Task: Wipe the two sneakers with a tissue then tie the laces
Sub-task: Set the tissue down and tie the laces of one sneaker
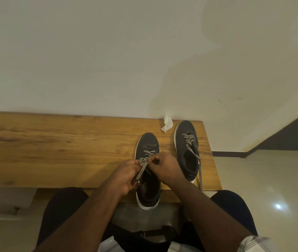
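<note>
Two dark sneakers with white soles stand on a wooden bench [53,142]. The nearer sneaker [149,193] overhangs the front edge with its heel. Over its tongue my left hand [124,177] and my right hand [164,168] both pinch its black-and-white lace [142,169]. The second sneaker [187,140] lies to the right near the bench end; its lace [200,177] hangs loose along its right side. A crumpled white tissue [167,123] lies by the wall beyond the sneakers.
The bench runs along a pale wall [108,51] and ends just right of the second sneaker. A glossy tiled floor [263,179] lies to the right. My knees in dark trousers [62,206] are under the front edge.
</note>
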